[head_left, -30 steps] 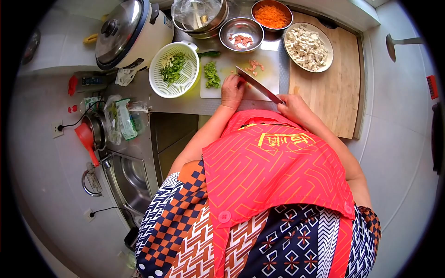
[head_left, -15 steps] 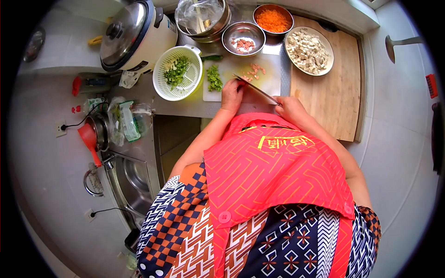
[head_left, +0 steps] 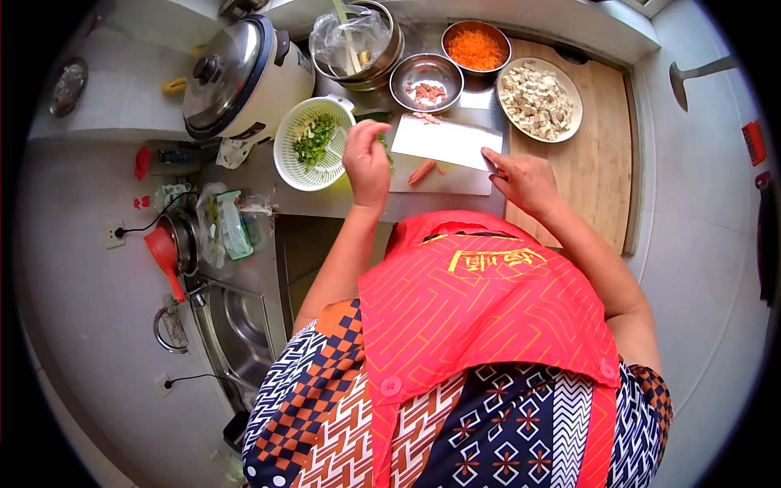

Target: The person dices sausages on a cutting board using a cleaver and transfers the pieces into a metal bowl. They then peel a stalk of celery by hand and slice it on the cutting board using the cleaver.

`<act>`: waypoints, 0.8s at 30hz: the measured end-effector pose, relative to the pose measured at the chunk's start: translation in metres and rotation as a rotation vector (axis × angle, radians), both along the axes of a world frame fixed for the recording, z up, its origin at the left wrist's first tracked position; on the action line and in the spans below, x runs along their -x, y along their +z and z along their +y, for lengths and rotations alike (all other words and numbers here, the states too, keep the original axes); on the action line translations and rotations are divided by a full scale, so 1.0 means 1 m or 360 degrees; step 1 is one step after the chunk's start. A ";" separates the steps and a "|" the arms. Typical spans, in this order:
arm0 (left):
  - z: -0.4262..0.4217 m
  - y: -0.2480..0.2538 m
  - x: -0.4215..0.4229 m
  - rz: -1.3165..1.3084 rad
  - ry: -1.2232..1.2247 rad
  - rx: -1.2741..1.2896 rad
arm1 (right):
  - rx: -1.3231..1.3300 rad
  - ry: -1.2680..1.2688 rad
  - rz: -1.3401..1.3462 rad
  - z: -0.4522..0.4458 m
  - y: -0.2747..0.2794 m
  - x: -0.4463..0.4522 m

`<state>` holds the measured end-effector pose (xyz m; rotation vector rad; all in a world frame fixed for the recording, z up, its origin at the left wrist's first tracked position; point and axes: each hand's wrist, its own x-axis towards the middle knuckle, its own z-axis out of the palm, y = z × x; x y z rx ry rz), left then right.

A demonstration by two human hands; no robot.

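My right hand (head_left: 525, 180) grips a cleaver (head_left: 447, 142) at the right of the white cutting board (head_left: 468, 182); its broad blade lies nearly flat over the board, shining white. A pink sausage piece (head_left: 421, 171) rests on the board just on my side of the blade, a small bit beside it. Diced pink pieces (head_left: 426, 118) show beyond the far edge. My left hand (head_left: 368, 163) is raised between the board and a white colander (head_left: 284, 154), fingers curled; whatever they hold, if anything, is hidden. Chopped greens on the board are mostly covered by that hand.
Behind the board stand a steel bowl with diced pink pieces (head_left: 426, 95), a bowl of chopped carrot (head_left: 476, 50) and stacked steel bowls (head_left: 394, 61). A plate of pale cubes (head_left: 540, 99) rests on a wooden board (head_left: 598, 163). A rice cooker (head_left: 281, 81) stands left, beyond the colander.
My left hand has lifted off the board and moved left. The cleaver has turned from edge-down to nearly flat, showing its broad side, and the sausage piece has come into view.
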<state>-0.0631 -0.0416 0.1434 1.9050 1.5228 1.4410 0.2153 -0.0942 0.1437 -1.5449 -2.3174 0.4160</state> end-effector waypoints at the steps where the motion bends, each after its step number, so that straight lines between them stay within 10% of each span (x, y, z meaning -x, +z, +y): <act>1: 0.006 0.004 0.001 0.0098 -0.0153 0.0141 | -0.0041 0.0018 -0.0085 0.006 0.003 -0.001; 19: 0.100 -0.024 -0.041 0.0873 -0.0617 0.0459 | -0.0279 0.0068 -0.0299 0.046 0.001 -0.001; 24: 0.110 -0.027 -0.025 0.0350 -0.0403 0.0062 | -0.0025 -0.0038 -0.0078 0.037 0.001 -0.009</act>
